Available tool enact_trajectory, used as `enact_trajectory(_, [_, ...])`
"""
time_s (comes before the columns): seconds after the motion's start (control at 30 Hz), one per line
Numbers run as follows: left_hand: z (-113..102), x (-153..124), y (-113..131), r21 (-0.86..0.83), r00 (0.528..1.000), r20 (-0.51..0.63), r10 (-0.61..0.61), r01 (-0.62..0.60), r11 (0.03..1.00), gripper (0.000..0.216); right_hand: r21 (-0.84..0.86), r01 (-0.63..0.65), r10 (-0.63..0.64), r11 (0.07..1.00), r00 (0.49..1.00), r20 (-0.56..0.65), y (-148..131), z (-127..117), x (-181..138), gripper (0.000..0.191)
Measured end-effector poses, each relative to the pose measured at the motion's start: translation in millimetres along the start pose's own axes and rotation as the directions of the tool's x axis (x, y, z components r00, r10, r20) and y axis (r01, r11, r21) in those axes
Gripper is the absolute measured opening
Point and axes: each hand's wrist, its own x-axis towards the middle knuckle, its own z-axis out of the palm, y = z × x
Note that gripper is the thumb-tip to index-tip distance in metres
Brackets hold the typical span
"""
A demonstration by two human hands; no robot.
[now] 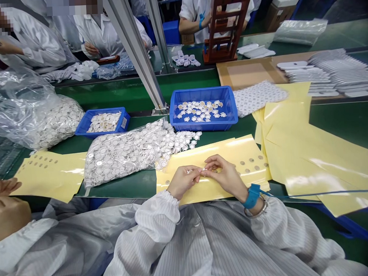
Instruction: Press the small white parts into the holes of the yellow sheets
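Note:
Over a yellow sheet (173, 163) with rows of small grey round stickers (257, 168), my two hands meet at the fingertips. My left hand (186, 180) pinches a small white round piece (190, 171). Thumb and forefinger of my right hand (224, 175) close on the edge of a small white piece (204, 169); whether both hands hold the same one I cannot tell. A clear bag (123, 153) full of such white pieces lies to the left, its mouth spilling some onto the sheet. Behind the sheet stands a blue tray (204, 126) with scattered pieces in it.
More yellow sheets (334, 160) lie at the right, near stacked white plates (345, 72). A smaller blue tray (103, 133) and a large bag (58, 119) stand at the left. A metal post (137, 50) rises behind. A co-worker's hand (4, 186) is at the left edge.

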Motion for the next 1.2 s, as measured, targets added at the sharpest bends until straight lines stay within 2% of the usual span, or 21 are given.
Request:
enact_trajectory(0.17, [2.2, 6.1, 1.3, -0.123, 0.999, -0.035, -0.030, 0.025, 0.992, 0.038, 0.047, 0.022, -0.021, 0.999, 1.000, -0.019, -13.5, 2.1, 1.1, 0.020])
enact_trajectory(0.2, [2.7, 8.6, 1.9, -0.152, 0.998, -0.013, -0.054, 0.051, 0.987, 0.040, 0.072, 0.011, -0.011, 0.997, 1.000, -0.007, -17.1, 3.0, 1.2, 0.020])
enact_trajectory(0.27, [2.8, 13.2, 4.4, -0.214, 0.987, 0.102, -0.122, 0.141, 0.966, 0.046, 0.088, 0.022, -0.025, 0.996, 0.999, 0.030, -23.3, 3.9, 1.7, 0.019])
enact_trajectory(0.33, [0.5, 16.7, 8.5, -0.272, 0.955, 0.232, -0.183, 0.245, 0.931, 0.046, 0.050, 0.096, -0.097, 0.994, 0.995, 0.020, -26.7, 1.9, 2.6, 0.019])
enact_trajectory(0.4, [-4.8, 19.3, 13.7, -0.305, 0.944, 0.265, -0.196, 0.275, 0.912, 0.040, -0.005, 0.159, -0.159, 0.987, 0.987, -0.034, -26.3, -3.9, 3.7, 0.019])
enact_trajectory(0.47, [-12.9, 22.5, 18.8, -0.263, 0.976, 0.165, -0.139, 0.179, 0.948, 0.034, -0.046, 0.161, -0.164, 0.986, 0.983, -0.080, -22.4, -13.0, 4.6, 0.019])
enact_trajectory(0.5, [-17.7, 24.7, 21.0, -0.187, 0.995, 0.065, -0.073, 0.084, 0.979, 0.031, -0.063, 0.146, -0.151, 0.987, 0.984, -0.098, -19.7, -18.1, 4.7, 0.020])
enact_trajectory(0.53, [-22.6, 27.3, 22.8, -0.055, 0.998, -0.058, 0.020, -0.023, 0.998, 0.028, -0.075, 0.125, -0.133, 0.989, 0.985, -0.113, -16.7, -23.3, 4.7, 0.020])
enact_trajectory(0.57, [-27.4, 30.4, 24.2, 0.134, 0.975, -0.179, 0.132, -0.109, 0.985, 0.025, -0.084, 0.102, -0.112, 0.991, 0.986, -0.126, -13.8, -28.2, 4.4, 0.021])
enact_trajectory(0.6, [-31.6, 33.7, 25.2, 0.353, 0.928, -0.274, 0.252, -0.146, 0.924, 0.022, -0.088, 0.078, -0.090, 0.993, 0.987, -0.137, -11.0, -32.5, 4.0, 0.022])
enact_trajectory(0.67, [-36.9, 40.0, 26.7, 0.724, 0.842, -0.341, 0.417, -0.048, 0.689, 0.023, -0.086, 0.036, -0.049, 0.996, 0.988, -0.149, -6.5, -38.7, 2.8, 0.022])
enact_trajectory(0.73, [-37.0, 44.6, 28.0, 0.890, 0.841, -0.329, 0.429, 0.124, 0.439, 0.028, -0.079, 0.014, -0.026, 0.997, 0.988, -0.150, -3.3, -41.8, 1.5, 0.022])
enact_trajectory(0.83, [-30.7, 47.8, 30.4, 0.947, 0.880, -0.309, 0.360, 0.248, 0.205, 0.032, -0.077, 0.012, -0.023, 0.997, 0.989, -0.145, 0.7, -44.0, 0.4, 0.023])
enact_trajectory(0.93, [-24.9, 49.5, 32.9, 0.966, 0.903, -0.257, 0.344, 0.242, 0.087, 0.034, -0.108, 0.033, -0.048, 0.994, 0.989, -0.140, 5.5, -49.1, -0.4, 0.024])
enact_trajectory(1.03, [-23.2, 52.1, 34.8, 0.975, 0.916, -0.220, 0.335, 0.218, 0.044, 0.037, -0.156, 0.051, -0.071, 0.986, 0.990, -0.123, 9.6, -57.2, -1.7, 0.023])
enact_trajectory(1.2, [-22.4, 56.9, 35.6, 0.978, 0.917, -0.190, 0.350, 0.209, -0.017, 0.033, -0.323, 0.106, -0.102, 0.940, 0.994, 0.030, 9.5, -61.0, -4.8, 0.019])
